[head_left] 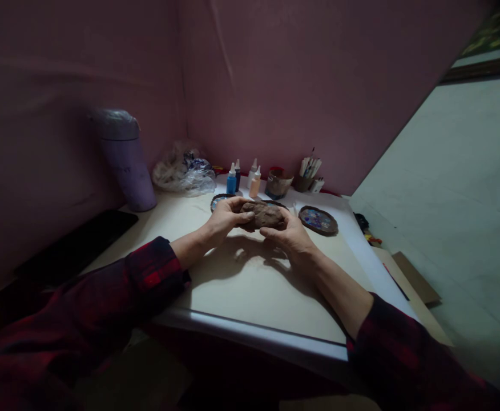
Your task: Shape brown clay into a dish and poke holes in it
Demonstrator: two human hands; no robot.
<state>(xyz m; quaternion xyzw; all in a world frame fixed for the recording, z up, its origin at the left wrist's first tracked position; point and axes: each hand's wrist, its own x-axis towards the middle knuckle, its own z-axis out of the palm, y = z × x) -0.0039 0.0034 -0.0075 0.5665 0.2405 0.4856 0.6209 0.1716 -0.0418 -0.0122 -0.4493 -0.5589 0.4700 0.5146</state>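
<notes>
With twelve at the far wall, you hold the clay [265, 216] at the dial's centre, seemingly just above the table [233, 297], with your hands' shadow towards six. Your left hand [225, 220] grips from nine, thumb on the near face, fingers over the back; your right hand [296, 233] grips from four, thumb along the lower edge, fingers round the end. Both are pinching the lump, neither spread. This looks like a shaping step, the surface being lumpy and uneven; the next move would seem to call for even thumb pressure, with the fingers bracing behind. The long axis runs roughly nine to three, the right end dipping slightly towards four. One broad face is turned to you, and you cannot tell either end apart as a front. Near three lies a disc [318, 220]; a blue bottle [231, 181] stands near eleven.
</notes>
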